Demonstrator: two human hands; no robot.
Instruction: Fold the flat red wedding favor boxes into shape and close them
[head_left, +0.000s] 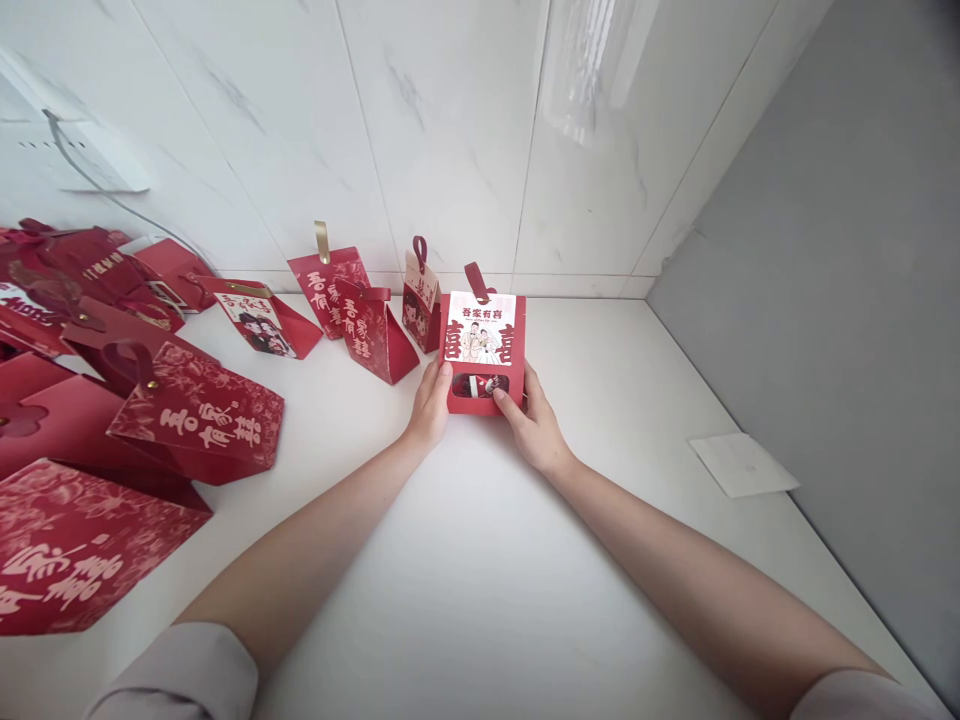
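A red box (pixel 486 352) with a white printed front, a small window and a dark red ribbon loop stands upright on the white table near the back wall. My left hand (pixel 431 402) presses its left side, thumb at the front edge. On the right side my right hand (pixel 538 422) grips it, thumb over the window and fingers behind. Just left of it stands a small box with a couple picture (pixel 421 300). Farther left are two red boxes with pale lettering, one in front (pixel 375 335) and one behind (pixel 330 285).
Another red box with a couple picture (pixel 262 322) sits left of these. Several red boxes crowd the far left, including a large one (pixel 90 545) in front. A flat white card (pixel 742 465) lies at the right edge. A tiled wall (pixel 450 130) closes the back; a cable hangs at left.
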